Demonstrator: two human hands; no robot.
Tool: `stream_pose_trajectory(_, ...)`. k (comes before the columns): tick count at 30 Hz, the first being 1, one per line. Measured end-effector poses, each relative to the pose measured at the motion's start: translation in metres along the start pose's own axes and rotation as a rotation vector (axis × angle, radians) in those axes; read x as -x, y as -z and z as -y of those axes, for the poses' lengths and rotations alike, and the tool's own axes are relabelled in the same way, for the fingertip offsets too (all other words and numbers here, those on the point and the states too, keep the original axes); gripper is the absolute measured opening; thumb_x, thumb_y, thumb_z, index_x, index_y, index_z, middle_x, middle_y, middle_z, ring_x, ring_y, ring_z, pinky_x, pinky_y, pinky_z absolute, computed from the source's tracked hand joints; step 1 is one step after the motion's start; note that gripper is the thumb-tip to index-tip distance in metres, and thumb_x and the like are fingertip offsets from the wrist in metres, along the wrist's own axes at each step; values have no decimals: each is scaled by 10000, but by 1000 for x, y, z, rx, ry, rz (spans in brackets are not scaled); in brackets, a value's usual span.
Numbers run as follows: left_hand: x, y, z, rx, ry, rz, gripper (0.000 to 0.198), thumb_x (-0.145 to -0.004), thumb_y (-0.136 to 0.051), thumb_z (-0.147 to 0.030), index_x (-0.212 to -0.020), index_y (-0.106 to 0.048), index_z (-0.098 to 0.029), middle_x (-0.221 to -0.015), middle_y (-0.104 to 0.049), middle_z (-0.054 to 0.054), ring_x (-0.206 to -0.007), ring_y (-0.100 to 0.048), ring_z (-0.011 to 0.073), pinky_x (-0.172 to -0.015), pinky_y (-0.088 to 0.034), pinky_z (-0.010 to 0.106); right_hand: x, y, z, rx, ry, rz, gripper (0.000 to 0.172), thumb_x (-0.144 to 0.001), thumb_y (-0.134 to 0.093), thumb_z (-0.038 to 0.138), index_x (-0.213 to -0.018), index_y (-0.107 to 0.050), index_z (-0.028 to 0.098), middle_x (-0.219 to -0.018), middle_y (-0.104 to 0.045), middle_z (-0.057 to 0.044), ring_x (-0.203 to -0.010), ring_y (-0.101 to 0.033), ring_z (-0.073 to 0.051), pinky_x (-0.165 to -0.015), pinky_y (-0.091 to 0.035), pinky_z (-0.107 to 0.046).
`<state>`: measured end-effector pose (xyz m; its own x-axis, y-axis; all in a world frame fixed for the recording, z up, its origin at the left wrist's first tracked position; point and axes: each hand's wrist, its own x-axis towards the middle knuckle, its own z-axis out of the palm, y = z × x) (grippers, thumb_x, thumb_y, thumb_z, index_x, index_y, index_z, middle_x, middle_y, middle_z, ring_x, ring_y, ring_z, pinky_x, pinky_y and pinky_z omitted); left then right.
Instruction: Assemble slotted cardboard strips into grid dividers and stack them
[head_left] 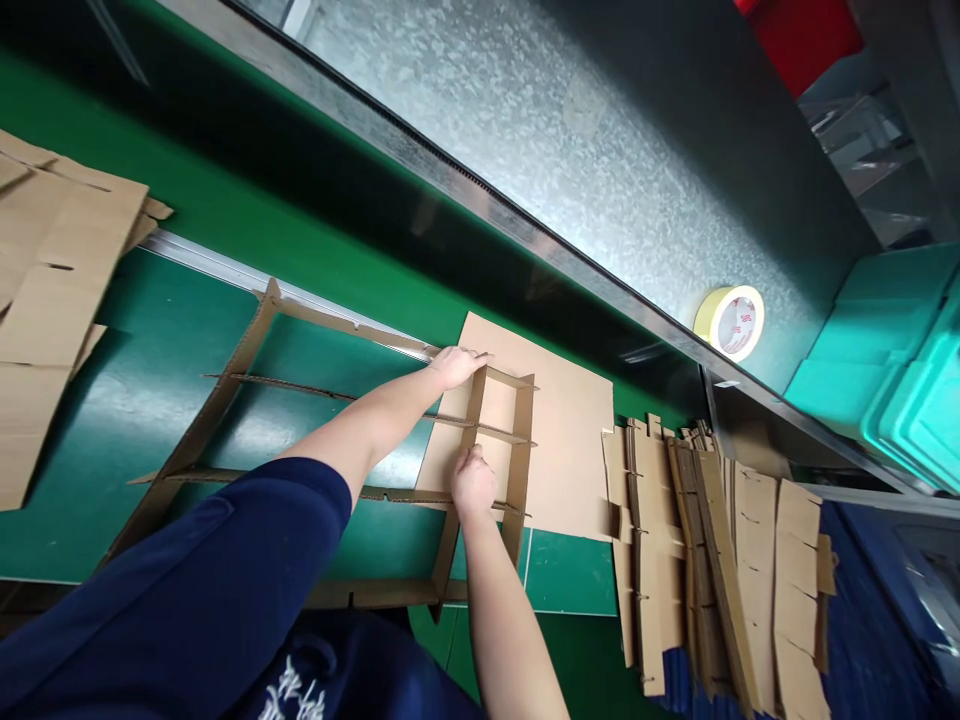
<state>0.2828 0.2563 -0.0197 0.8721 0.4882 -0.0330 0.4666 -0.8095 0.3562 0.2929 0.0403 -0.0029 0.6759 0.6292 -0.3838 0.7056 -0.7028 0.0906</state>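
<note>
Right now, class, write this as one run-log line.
left hand: on cardboard grid | right hand: curled against grid | cardboard sheet: partly beneath grid | tape roll: on metal shelf

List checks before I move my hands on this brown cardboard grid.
1. Left hand on the brown slotted cardboard grid: ok, at a strip's far end.
2. Right hand on that strip: ok, lower in view.
3. Strip joints fully seated: cannot tell.
4. Grid wholly over flat tan cardboard sheet: not ok, extends over green tabletop.
5. Round yellow tape roll apart from hands: ok, on grey metal shelf.
</note>
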Motion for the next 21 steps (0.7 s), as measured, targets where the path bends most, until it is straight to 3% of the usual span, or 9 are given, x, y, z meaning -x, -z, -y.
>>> stream_pose_trajectory(9,-2,1,-18,19,75,1,606,-832,-349,-18,-1400,-417,-218,-1117,-659,137,-1102,-572,235,-989,-369,430,1,-4,-1,-88,21,-52,350,-981,-242,311,-1032,-538,131,-827,-687,-127,-759,-681,-226,-711,-499,-338)
stream_pose_trajectory(13,15,18,-21,32,101,-45,640,-823,-414,-60,-1420,-378,-288,-1352,-529,112,-1354,-337,271,-1103,-172,563,3,2,-10,-178,22,-68,457,-985,-188,415,-1122,-540,158,-955,-686,-125,-846,-667,-220,-758,-488,-345)
stream_pose_trajectory(15,40,30,-7,59,164,-169,622,-860,-426,-146,-1454,-304,-283,-1447,-426,94,-1402,-235,267,-1115,-154,559,9,2,-17,-237,67,-197,533,-982,-121,423,-1258,-481,144,-1153,-630,-156,-1043,-611,-222,-858,-460,-359)
stream_pose_trajectory(17,80,42,21,57,279,-349,578,-905,-399,-242,-1468,-267,-243,-1471,-390,87,-1411,-206,253,-1124,-183,515,18,-3,-24,-243,176,-373,578,-975,-102,422,-1375,-390,118,-1361,-488,-177,-1267,-447,-234,-987,-379,-403)
stream_pose_trajectory(19,139,52,56,-2,449,-497,526,-930,-367,-293,-1446,-303,-216,-1462,-396,84,-1408,-211,242,-1122,-222,475,30,-13,-29,-182,328,-467,604,-965,-127,448,-1418,-353,118,-1462,-367,-169,-1373,-289,-257,-1058,-287,-475)
stream_pose_trajectory(21,213,61,89,-95,698,-546,480,-939,-356,-298,-1408,-354,-197,-1453,-400,97,-1400,-229,249,-1108,-266,464,37,-25,-32,-126,450,-485,615,-954,-148,471,-1410,-388,135,-1481,-341,-160,-1390,-247,-280,-1067,-244,-537)
